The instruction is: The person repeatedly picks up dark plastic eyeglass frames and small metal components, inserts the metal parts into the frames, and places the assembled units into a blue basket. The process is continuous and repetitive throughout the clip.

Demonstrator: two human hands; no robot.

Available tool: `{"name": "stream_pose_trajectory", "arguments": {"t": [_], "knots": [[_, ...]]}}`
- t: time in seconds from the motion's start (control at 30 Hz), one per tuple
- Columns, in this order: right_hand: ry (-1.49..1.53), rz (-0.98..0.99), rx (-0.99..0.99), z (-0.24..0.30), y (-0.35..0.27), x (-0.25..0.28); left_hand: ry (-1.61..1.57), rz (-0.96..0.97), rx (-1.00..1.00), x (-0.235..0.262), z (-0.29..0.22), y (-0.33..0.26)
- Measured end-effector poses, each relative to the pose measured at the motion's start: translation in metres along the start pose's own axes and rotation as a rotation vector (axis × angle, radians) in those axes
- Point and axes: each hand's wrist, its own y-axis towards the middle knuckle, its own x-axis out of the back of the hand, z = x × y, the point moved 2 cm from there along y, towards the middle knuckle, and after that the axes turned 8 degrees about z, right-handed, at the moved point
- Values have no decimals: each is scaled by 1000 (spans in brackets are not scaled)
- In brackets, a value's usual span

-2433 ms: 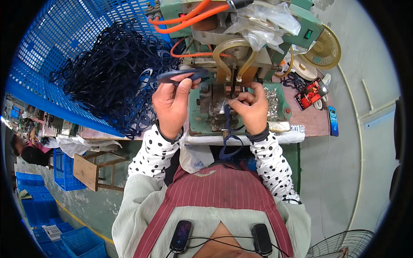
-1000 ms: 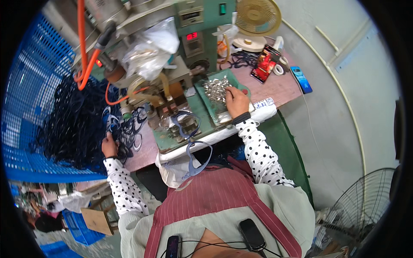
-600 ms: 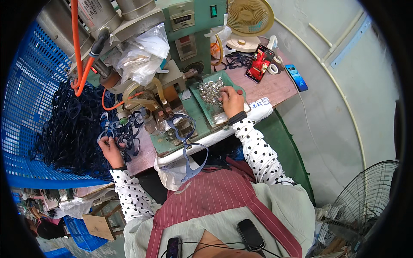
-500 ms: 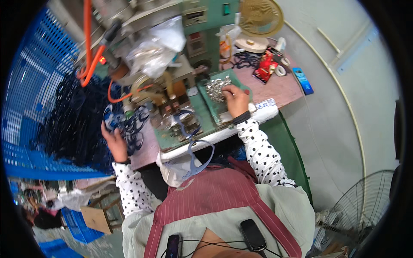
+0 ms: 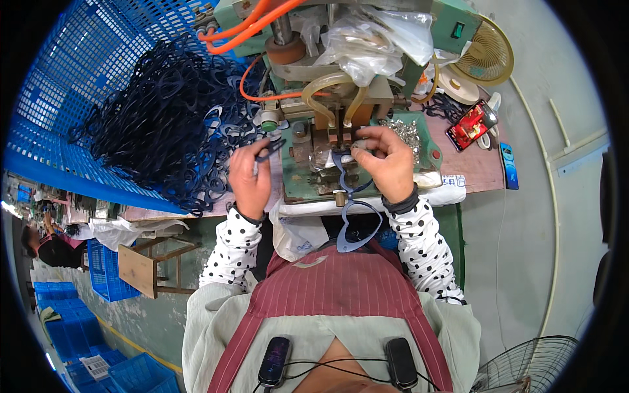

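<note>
A grey-blue flat piece with heart-shaped loops (image 5: pixel 350 208) hangs from the front of the bench machine (image 5: pixel 303 152) down over the table edge toward my apron. At the machine's working point my right hand (image 5: pixel 388 165) is closed in a pinch beside the top of this piece. What its fingertips hold is too small to make out. Left of the machine, my left hand (image 5: pixel 250 180) has a dark blue looped strip (image 5: pixel 270 150) between thumb and fingers. Small shiny metal parts (image 5: pixel 405 139) lie in a green tray (image 5: pixel 429 139) behind my right hand.
A blue basket (image 5: pixel 85 164) on the left holds a tangled heap of dark blue strips (image 5: pixel 164 111). Orange hoses (image 5: pixel 252 26) and a plastic bag (image 5: pixel 373 46) hang over the machine. On the right are a red-screened phone (image 5: pixel 470 124), a blue phone-like item (image 5: pixel 508 166) and a fan (image 5: pixel 485 52).
My right hand has come from the metal parts to the machine's working point. My left hand has moved from the heap's edge toward the machine with a dark strip. The whole view has shifted.
</note>
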Motion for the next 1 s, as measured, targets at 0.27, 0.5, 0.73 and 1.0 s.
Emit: {"name": "stream_pose_trajectory", "arguments": {"t": [0.27, 0.5, 0.73, 1.0], "knots": [[85, -70, -42, 10, 11, -18, -16, 22, -409, 3, -50, 0], [-35, -167, 19, -14, 11, 11, -239, 328, -809, -27, -86, -6], [-723, -381, -95, -137, 3, 106, -250, 312, -759, -41, -82, -10], [-1157, -277, 183, -125, -2, 79, -251, 292, -711, -43, -86, -15]]}}
